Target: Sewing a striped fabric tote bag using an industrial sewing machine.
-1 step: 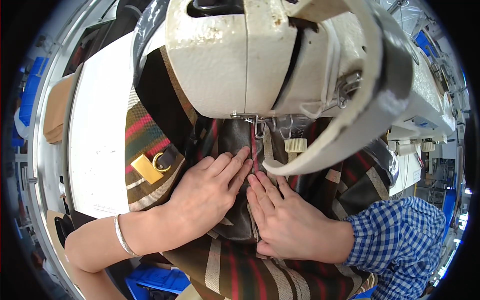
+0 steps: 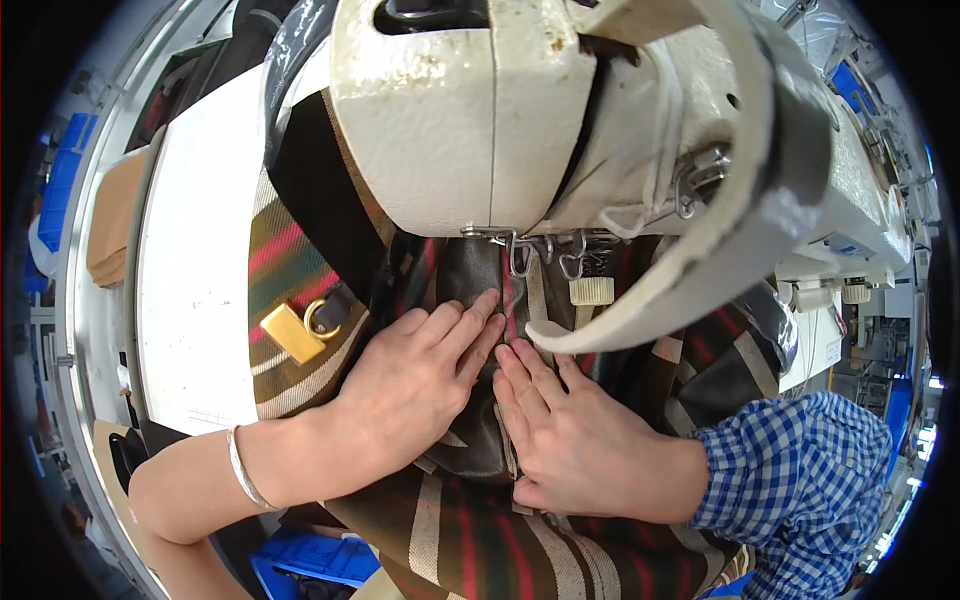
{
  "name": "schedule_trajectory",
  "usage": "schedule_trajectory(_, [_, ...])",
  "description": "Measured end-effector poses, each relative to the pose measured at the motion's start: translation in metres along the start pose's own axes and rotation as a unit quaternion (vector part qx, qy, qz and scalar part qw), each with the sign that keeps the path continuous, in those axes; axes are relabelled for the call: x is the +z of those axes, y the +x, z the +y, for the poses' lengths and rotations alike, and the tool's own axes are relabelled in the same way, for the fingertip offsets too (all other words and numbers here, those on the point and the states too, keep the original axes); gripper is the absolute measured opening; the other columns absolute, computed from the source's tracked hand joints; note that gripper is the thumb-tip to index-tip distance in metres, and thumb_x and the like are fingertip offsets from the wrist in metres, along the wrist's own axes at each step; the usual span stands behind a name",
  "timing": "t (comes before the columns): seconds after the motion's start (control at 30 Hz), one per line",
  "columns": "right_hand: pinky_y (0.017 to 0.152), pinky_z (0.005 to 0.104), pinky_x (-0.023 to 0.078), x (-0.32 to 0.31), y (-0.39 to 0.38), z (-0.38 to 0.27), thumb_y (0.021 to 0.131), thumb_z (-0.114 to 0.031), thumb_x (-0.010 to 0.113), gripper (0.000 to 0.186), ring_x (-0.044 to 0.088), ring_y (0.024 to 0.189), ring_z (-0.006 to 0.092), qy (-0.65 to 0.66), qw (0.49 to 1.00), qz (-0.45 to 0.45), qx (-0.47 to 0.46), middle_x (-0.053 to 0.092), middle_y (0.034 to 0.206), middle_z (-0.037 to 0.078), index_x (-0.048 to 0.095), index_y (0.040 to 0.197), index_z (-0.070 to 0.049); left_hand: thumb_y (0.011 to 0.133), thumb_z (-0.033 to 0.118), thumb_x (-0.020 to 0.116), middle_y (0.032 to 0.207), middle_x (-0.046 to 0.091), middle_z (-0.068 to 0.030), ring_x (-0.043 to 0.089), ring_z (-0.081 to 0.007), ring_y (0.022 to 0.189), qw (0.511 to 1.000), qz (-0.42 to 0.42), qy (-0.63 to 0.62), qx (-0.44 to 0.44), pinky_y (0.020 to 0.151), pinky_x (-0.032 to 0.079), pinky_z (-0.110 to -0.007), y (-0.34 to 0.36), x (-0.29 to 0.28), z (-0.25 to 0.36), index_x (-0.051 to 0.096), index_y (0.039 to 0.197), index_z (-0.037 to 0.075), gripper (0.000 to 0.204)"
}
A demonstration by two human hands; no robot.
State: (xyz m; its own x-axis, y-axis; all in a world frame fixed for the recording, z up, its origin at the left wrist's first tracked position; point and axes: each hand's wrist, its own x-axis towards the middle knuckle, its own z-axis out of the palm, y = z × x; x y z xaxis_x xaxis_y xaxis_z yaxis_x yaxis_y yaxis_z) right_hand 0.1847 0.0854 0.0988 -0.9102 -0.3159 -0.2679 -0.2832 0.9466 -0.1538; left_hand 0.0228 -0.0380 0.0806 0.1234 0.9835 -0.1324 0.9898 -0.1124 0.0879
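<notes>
My left hand lies flat on dark brown leather, its fingers stretched toward the sewing machine. Beside it, my right hand presses down with fingers extended, close to the left fingertips. Between them runs a seam with a pinkish-red strip that leads under the machine's metal thread guides. The leather belongs to a larger piece with striped fabric in brown, cream and red. Left of my hands, a gold rectangular fitting and a gold ring lie against the fabric. The needle and presser foot are hidden.
A curved, pale arm sweeps from the machine head down toward my right fingertips. White tabletop shows at the left, with a brown piece beyond it. A blue bin sits below the table's near edge.
The striped fabric with the gold fitting has shifted very slightly at the left. Both hands stay almost where they were, flat on the leather.
</notes>
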Motion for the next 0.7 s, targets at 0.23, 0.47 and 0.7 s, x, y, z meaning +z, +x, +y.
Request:
schedule_trajectory(0.23, [0.094,0.0493,0.05,0.001,0.005,0.012,0.079,-0.049,0.062,0.082,0.049,0.125,0.0475,0.012,1.0,0.022,0.019,0.051,0.127,0.041,0.053,0.122,0.02,0.078,0.018,0.069,0.135,0.05,-0.0145,0.055,-0.0241,0.105,1.0,0.013,0.02,0.003,0.089,0.049,-0.035,0.009,-0.002,-0.01,0.054,0.129,-0.003,0.057])
schedule_trajectory(0.47, [0.106,0.0451,0.041,0.003,0.01,0.017,0.075,-0.046,0.068,0.083,0.049,0.126,0.045,0.045,0.998,0.041,0.035,0.05,0.128,0.041,0.052,0.12,0.022,0.076,0.014,0.059,0.137,0.05,-0.0162,0.052,-0.0218,0.103,0.999,0.011,0.035,0.023,0.09,0.046,-0.03,0.013,-0.001,-0.02,0.054,0.129,-0.008,0.058])
schedule_trajectory(0.7, [0.106,0.0462,0.041,-0.002,0.014,0.026,0.075,-0.045,0.068,0.082,0.049,0.126,0.0446,0.035,0.998,0.024,0.035,0.05,0.128,0.04,0.052,0.121,0.021,0.075,0.014,0.06,0.136,0.05,-0.0153,0.051,-0.0218,0.105,0.999,0.016,0.04,0.024,0.091,0.045,-0.031,0.018,-0.001,-0.031,0.054,0.129,-0.007,0.059])
